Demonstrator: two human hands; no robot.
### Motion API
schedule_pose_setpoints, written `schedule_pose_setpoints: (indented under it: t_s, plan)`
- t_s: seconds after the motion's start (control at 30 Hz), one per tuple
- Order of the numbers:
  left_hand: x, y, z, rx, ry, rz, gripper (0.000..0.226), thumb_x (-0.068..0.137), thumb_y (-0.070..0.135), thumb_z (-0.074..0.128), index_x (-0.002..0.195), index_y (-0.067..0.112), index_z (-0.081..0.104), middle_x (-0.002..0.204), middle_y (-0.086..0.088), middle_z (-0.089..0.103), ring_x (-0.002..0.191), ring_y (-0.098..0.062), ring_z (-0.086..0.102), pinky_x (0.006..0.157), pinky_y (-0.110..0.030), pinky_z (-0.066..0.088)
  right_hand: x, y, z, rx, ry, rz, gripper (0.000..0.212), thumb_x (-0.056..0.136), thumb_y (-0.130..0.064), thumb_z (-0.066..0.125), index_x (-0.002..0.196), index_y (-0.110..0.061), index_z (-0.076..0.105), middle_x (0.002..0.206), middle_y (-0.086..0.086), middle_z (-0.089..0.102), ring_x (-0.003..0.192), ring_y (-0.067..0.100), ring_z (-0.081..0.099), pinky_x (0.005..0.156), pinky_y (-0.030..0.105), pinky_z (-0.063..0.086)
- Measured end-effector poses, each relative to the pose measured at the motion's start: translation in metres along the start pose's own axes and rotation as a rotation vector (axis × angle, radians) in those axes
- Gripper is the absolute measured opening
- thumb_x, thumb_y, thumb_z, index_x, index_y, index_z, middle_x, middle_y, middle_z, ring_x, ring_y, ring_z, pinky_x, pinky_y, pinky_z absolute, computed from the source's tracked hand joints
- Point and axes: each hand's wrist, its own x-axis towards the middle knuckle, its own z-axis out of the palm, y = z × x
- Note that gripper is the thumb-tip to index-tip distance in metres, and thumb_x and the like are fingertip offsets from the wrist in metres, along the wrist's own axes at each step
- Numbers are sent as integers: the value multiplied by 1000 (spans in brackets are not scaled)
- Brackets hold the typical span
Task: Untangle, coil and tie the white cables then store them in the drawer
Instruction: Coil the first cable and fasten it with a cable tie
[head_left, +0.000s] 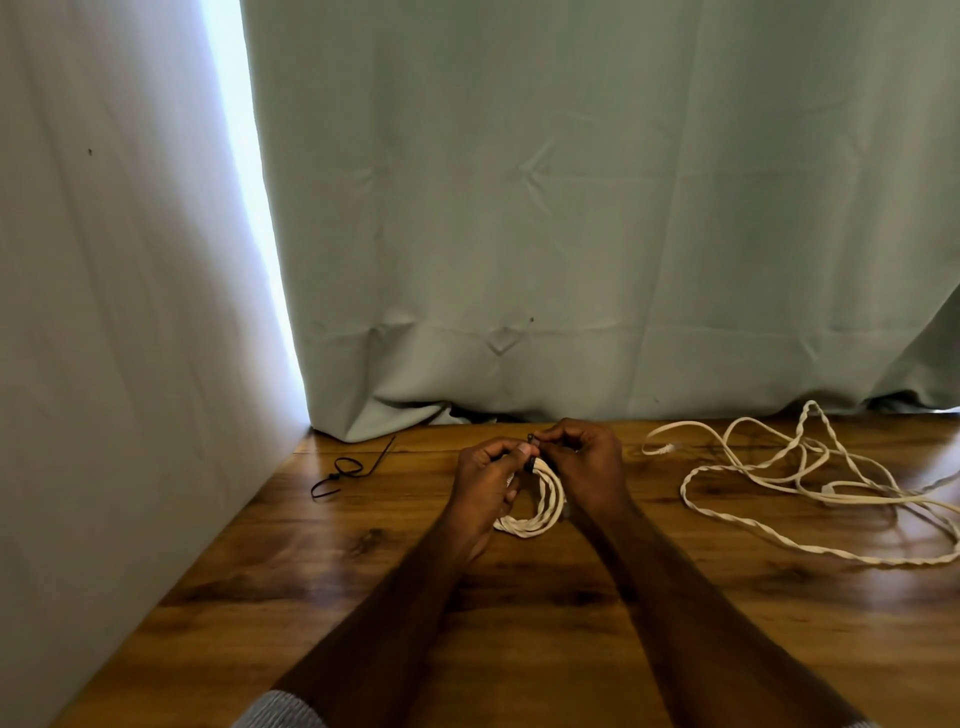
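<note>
the coiled white cable (540, 506) lies on the worktop (363, 597) at centre, and both hands meet at its twelve o'clock edge. the left hand (491, 475) pinches a thin black cable tie (531, 451) against the coil, and the right hand (582, 457) pinches what seems to be the tie's free tip, though it is too small to be sure. to do this well, keep the loops bunched flat, feed the tip squarely through the head, then draw it snug without crushing the twist. the tangled white cable (810, 499) waits at three o'clock, spare black ties (345, 470) at nine o'clock. no drawer is in view.
</note>
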Motion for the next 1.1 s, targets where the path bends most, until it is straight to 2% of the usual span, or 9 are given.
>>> schedule_pose_setpoints:
  t_s: [0.17,0.4,0.6,0.8,0.9,1.1]
  plan:
    - [0,0,-1,-2,-8,8,14,94,13,63,89,6,74,61,3,63,41,-6,40,36,-14,24,1,4,-1,-41,5,10,13,82,2,76,80,-11,79,77,2,78,74,19,75,67,27,58]
    - [-2,3,1,9,-2,-3,16,95,13,62,86,10,74,64,2,64,41,-3,43,36,-14,27,0,-1,1,-3,0,-10,17,81,4,75,78,-12,79,74,3,77,70,14,72,65,23,55]
    - [-2,4,-1,-9,-30,-12,16,96,12,60,87,8,73,61,3,62,40,-4,41,35,-14,26,0,0,1,-1,-13,-14,14,82,4,75,82,-8,79,78,5,77,76,22,74,71,34,59]
    - [-2,3,-1,-9,-19,-18,15,96,12,60,89,7,72,56,5,60,39,-2,42,35,-14,26,0,0,2,-43,-12,-47,15,81,4,76,84,-10,80,79,0,78,77,18,75,72,32,58]
    - [0,2,-1,-7,-9,-27,15,95,13,61,91,6,73,57,4,60,39,-4,41,35,-14,25,1,-3,2,-59,-7,-52,22,81,4,76,81,-18,80,77,-3,77,75,15,74,70,29,57]
    - [0,0,-1,10,-1,-26,15,95,15,62,91,6,74,59,2,61,40,-5,41,36,-14,25,-3,-7,0,59,-37,5,25,85,6,73,82,-18,79,78,5,78,73,19,74,67,30,57]
